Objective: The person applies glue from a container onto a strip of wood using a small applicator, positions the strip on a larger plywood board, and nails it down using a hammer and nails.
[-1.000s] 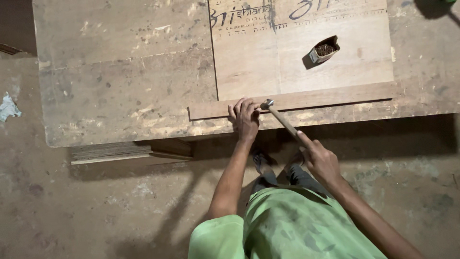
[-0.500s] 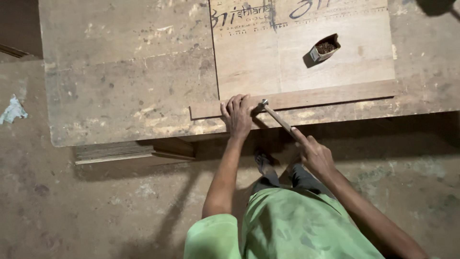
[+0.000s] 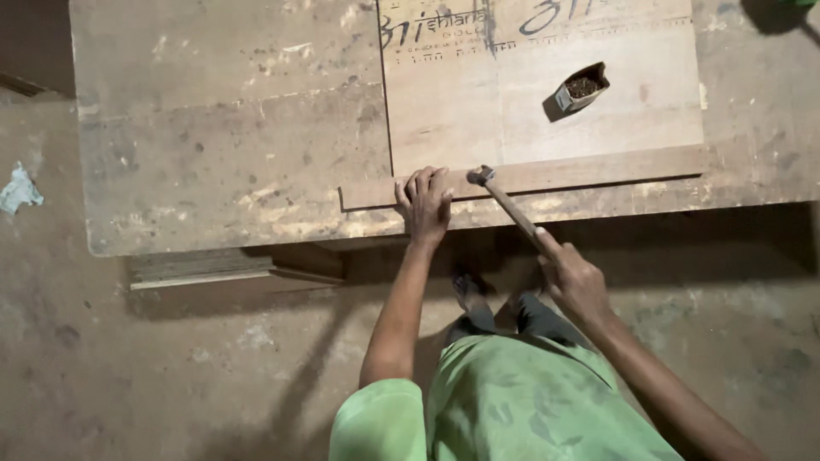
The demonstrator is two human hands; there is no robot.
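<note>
- A crumpled pale blue scrap (image 3: 19, 189) lies on the dusty concrete floor (image 3: 171, 376) at the far left, well apart from everything else.
- A worn, scuffed wooden workbench top (image 3: 222, 154) fills the upper part of the view, and flat boards (image 3: 205, 266) are stacked under its near left edge.
- A lighter plywood sheet (image 3: 547, 119) with dark markings along its far edge lies on the right half of the bench.
- A long narrow wooden strip (image 3: 598, 168) lies along the near edge of that sheet, running left to right close to the bench's front edge.
- The left hand (image 3: 424, 203) rests on the strip near its left end, fingers curled down onto the wood; the fingertips seem to pinch something small there, but it is too small to make out, so I cannot tell what, if anything, they hold.
- The metal head of a wooden-handled hammer (image 3: 510, 207) sits just beside those fingers, at or just above the strip; contact cannot be told.
- The right hand (image 3: 574, 282) is clenched around the lower end of the handle, index finger stretched along it, in front of the bench.
- Below the hands, the person's green shirt (image 3: 512, 410) fills the bottom middle.
- A small open cardboard box (image 3: 581, 85) with dark contents sits on the sheet, well apart from the hammer, to the right.
</note>
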